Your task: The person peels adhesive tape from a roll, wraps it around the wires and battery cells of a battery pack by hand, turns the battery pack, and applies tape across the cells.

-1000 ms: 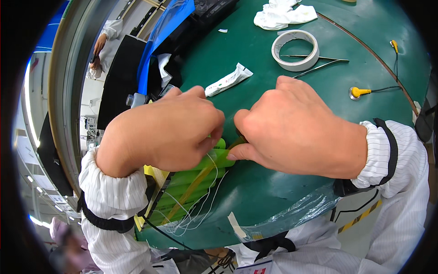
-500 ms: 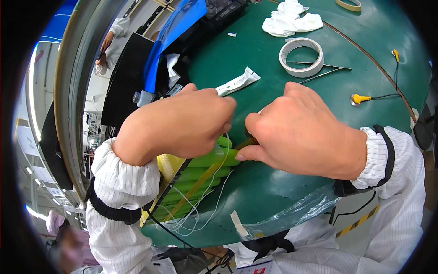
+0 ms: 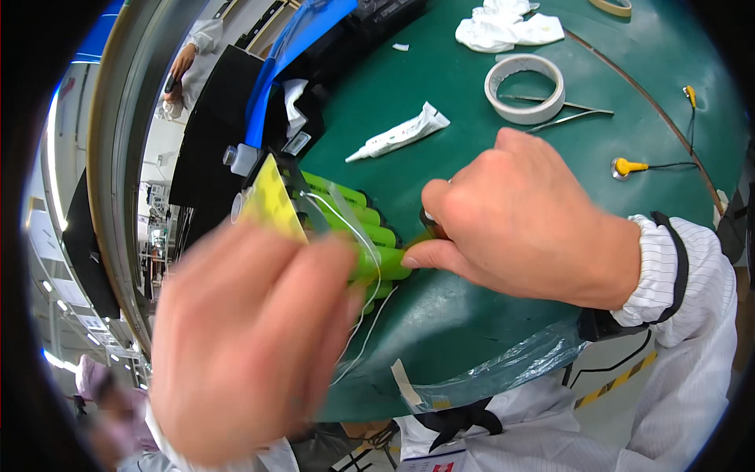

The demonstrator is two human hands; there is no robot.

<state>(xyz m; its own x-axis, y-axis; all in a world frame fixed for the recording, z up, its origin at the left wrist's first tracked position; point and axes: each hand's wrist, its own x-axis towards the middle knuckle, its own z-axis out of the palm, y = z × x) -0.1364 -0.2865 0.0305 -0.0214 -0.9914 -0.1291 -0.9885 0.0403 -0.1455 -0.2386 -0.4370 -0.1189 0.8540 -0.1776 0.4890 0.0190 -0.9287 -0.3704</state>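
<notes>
A battery pack of green cylindrical cells (image 3: 359, 211) lies on the table, a yellow panel (image 3: 274, 197) along its left side. A white wire (image 3: 344, 223) crosses the cells and trails toward me. My right hand (image 3: 523, 228) is closed beside the pack's right end, its thumb at the end of one cell. Something dark (image 3: 432, 228) shows inside its curled fingers, mostly hidden, near an amber strip. My left hand (image 3: 244, 338), smeared by motion, is over the pack's near left part and covers it; whether its fingers hold anything does not show.
Beyond the pack lie a white tube (image 3: 401, 134), a tape roll (image 3: 491, 86) with tweezers (image 3: 578, 118), and crumpled white cloth (image 3: 507, 31). A yellow clip lead (image 3: 629, 167) is on the right. Clear plastic film (image 3: 503, 374) lines the near edge. Another person's hand (image 3: 182, 63) shows far left.
My left hand has swung down and toward me, away from the cells' upper side, uncovering the yellow panel and the white tube. My right hand stays almost in place.
</notes>
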